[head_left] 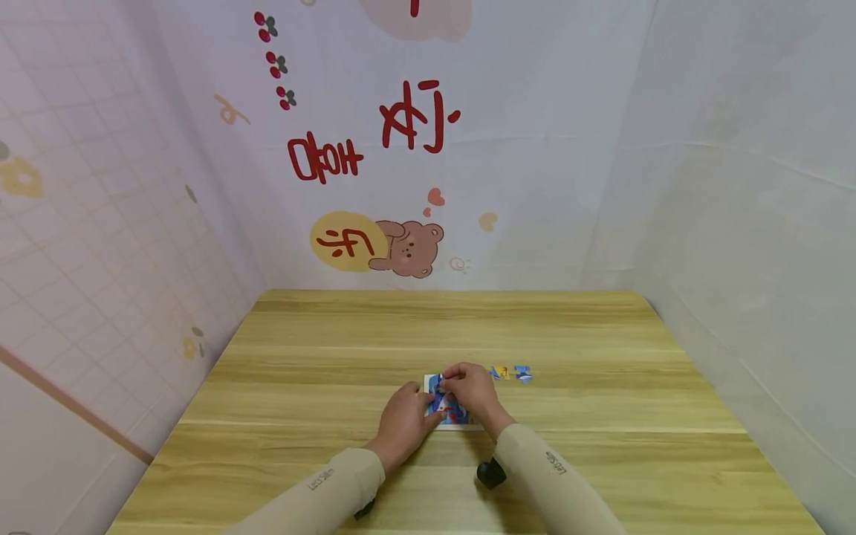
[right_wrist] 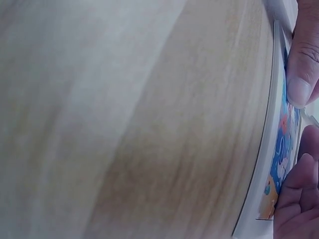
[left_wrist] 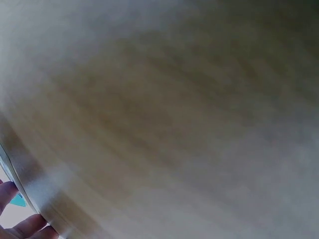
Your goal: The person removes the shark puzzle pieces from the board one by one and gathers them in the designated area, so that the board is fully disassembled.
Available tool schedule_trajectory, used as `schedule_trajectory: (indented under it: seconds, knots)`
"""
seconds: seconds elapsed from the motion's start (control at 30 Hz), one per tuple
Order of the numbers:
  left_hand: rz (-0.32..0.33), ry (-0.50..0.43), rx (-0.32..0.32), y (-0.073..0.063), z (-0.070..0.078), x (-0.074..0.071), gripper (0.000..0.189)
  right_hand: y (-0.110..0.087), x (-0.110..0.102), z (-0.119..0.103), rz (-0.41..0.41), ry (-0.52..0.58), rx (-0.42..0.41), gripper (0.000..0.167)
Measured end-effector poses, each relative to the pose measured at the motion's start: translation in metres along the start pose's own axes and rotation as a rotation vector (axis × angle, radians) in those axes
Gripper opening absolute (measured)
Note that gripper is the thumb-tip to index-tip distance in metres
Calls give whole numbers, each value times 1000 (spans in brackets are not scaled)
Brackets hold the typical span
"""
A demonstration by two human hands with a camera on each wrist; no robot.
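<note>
A small jigsaw puzzle (head_left: 456,413), mostly blue with red and white patches, lies in a white tray (right_wrist: 258,174) on the table. My left hand (head_left: 404,422) holds the tray at its lower left corner, with the thumb over the picture. Above the upper part of the puzzle, my right hand (head_left: 473,390) brings thumb and index fingertip together. The right wrist view shows a thin pale puzzle piece (right_wrist: 311,117) at the fingers, seen edge-on. In the left wrist view several fingertips (left_wrist: 31,224) rest along the tray's edge.
Loose puzzle pieces, one yellow and blue (head_left: 501,372) and one blue (head_left: 522,373), lie right of the right hand. The wooden table (head_left: 321,349) runs back to a printed cloth wall (head_left: 535,186). A black wrist device (head_left: 491,473) hangs under the right sleeve.
</note>
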State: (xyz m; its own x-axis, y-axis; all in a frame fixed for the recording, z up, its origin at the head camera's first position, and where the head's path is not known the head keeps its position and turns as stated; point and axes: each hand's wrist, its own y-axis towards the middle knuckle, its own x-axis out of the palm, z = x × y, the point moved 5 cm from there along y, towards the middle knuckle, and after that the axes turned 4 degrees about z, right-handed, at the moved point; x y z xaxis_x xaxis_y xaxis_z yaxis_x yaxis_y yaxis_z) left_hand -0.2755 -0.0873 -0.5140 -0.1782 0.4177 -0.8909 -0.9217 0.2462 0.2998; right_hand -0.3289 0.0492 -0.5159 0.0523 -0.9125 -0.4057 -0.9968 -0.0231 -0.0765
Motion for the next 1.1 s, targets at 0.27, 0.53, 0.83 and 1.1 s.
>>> schedule_trajectory:
  seconds: [0.27, 0.53, 0.83, 1.1]
  knots:
    - [-16, -10, -12, 0, 2, 1, 33, -2, -2, 0, -3, 27, 17, 13]
    - [-19, 9, -9, 0, 0, 3, 38, -1, -4, 5, -35, 122, 40, 15]
    - [-36, -30, -34, 0, 1, 2, 40, 0, -25, 2, -48, 174, 54, 19]
    - [-2, -34, -24, -3, 1, -2, 37, 5, -63, 11, -25, 203, 58, 20]
